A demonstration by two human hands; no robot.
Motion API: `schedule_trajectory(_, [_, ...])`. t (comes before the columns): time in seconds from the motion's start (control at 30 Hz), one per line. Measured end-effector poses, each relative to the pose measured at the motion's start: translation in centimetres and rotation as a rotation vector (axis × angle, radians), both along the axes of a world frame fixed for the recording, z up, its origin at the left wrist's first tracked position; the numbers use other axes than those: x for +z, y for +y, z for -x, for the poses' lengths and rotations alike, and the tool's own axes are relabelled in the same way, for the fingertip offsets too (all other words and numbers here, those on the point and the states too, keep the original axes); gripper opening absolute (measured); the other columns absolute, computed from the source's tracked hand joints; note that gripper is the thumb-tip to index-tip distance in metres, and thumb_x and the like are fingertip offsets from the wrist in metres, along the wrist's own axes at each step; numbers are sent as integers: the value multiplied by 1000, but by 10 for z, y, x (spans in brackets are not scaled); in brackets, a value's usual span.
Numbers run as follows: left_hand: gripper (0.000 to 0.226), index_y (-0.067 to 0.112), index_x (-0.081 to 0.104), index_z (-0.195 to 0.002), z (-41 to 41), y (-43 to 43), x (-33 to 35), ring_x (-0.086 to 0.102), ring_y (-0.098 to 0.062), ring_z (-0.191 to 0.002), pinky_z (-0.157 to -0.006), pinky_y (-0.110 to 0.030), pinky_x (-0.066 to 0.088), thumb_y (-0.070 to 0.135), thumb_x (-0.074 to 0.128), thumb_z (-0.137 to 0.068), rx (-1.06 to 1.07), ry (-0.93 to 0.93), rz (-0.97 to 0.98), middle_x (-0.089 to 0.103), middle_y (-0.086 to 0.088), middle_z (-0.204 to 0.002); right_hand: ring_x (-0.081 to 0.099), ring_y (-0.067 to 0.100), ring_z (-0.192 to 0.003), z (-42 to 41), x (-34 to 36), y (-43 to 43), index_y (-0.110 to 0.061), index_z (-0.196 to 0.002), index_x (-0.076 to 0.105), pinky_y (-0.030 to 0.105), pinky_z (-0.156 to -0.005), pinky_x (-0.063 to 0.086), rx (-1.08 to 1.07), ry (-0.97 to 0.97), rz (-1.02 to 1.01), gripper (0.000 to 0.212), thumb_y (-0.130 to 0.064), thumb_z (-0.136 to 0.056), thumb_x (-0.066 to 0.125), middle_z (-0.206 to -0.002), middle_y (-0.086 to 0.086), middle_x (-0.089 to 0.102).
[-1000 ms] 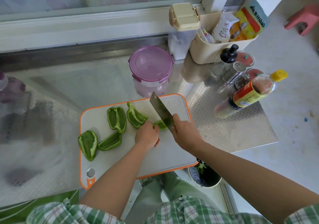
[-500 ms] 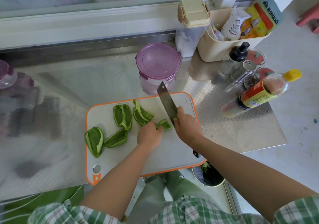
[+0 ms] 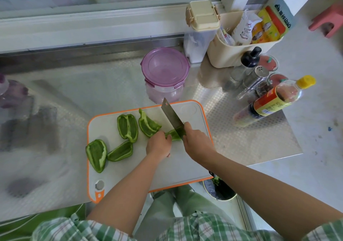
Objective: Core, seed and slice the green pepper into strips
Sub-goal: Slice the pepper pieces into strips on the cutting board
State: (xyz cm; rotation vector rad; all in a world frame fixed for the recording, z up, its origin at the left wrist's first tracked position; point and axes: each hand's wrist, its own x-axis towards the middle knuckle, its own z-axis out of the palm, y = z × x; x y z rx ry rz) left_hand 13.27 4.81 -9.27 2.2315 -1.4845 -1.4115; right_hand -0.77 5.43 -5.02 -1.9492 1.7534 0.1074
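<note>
The left hand [image 3: 157,146] holds a green pepper piece [image 3: 173,135] down on the white cutting board [image 3: 185,168], a little right of the board's middle. Its fingers are curled over the left end of the piece; whether the thumb also touches it, I cannot tell. The right hand [image 3: 197,142] is wrapped firmly around the handle of a cleaver [image 3: 171,117]. The blade meets the right end of the same piece, and its tip points toward the far edge of the board.

Four more pieces lie inside up on the left half of the board. A broad pepper piece [image 3: 127,127] and a curved pepper piece [image 3: 148,124] lie nearer the far edge. A left-edge pepper piece [image 3: 96,154] and a narrow pepper piece [image 3: 120,151] lie just beside each other.

On the steel counter [image 3: 250,138], a purple-lidded container [image 3: 165,68] stands just behind the board's far edge. A yellow-capped sauce bottle [image 3: 274,101] stands near the counter's right edge.
</note>
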Motion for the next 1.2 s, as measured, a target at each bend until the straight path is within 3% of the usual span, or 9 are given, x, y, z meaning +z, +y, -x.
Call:
schedule_trajectory(0.17, [23,16,49,-84,0,4,1,70,-31,-69,-73,-45,58,33,41,-98,18,-10,4,69,-10,-69,46,29,-67,-8,-7,-4,-13,-121,34,35,-58,34,-32,23,-16,23,-15,-99,39,-80,7,51])
schedule_trajectory(0.3, [23,13,45,-99,0,6,3,69,-36,-74,-72,-46,58,36,45,-97,32,-28,4,69,-15,-83,50,32,-66,-3,-11,-5,-11,-116,35,36,-55,36,-39,-36,18,19,-21,-101,39,-84,13,59])
schedule_trajectory(0.47, [25,14,43,-101,1,4,3,68,-37,-84,-76,-48,58,39,43,-98,-12,-62,-4,67,-14,-95,48,31,-57,10,-3,-8,-11,-104,36,40,-51,38,-73,-165,86,10,-18,-98,40,-66,5,49])
schedule_trajectory(0.57, [23,14,42,-101,3,2,4,69,-34,-82,-77,-44,57,37,41,-100,-29,-75,2,67,-12,-85,43,29,-54,14,4,-7,-15,-97,31,36,-50,33,13,-165,77,10,-20,-98,40,-62,2,43])
schedule_trajectory(0.73, [22,12,42,-100,3,1,5,70,-28,-77,-79,-41,57,33,37,-102,-52,-86,-12,63,-5,-62,47,30,-60,10,6,0,-18,-99,30,34,-50,31,27,-94,29,10,-23,-99,38,-71,7,49])
schedule_trajectory(0.93, [23,10,44,-99,2,0,7,70,-28,-72,-79,-40,56,32,38,-103,-84,-112,-12,63,-4,-60,47,30,-66,3,-3,3,-12,-124,35,35,-56,35,10,-39,-8,25,-18,-100,38,-79,9,53])
schedule_trajectory(1.07, [28,8,47,-105,2,0,7,69,-37,-88,-80,-44,56,36,42,-101,-83,-134,-12,69,-15,-93,48,30,-68,-3,-9,4,-13,-136,28,35,-59,34,24,52,-7,39,-12,-99,39,-89,12,62])
schedule_trajectory(1.2, [26,12,46,-104,2,1,10,68,-37,-88,-79,-45,56,38,44,-99,-83,-140,-17,67,-12,-103,55,34,-72,-13,-10,-7,-12,-116,36,35,-58,33,8,38,15,18,-10,-98,39,-80,7,53])
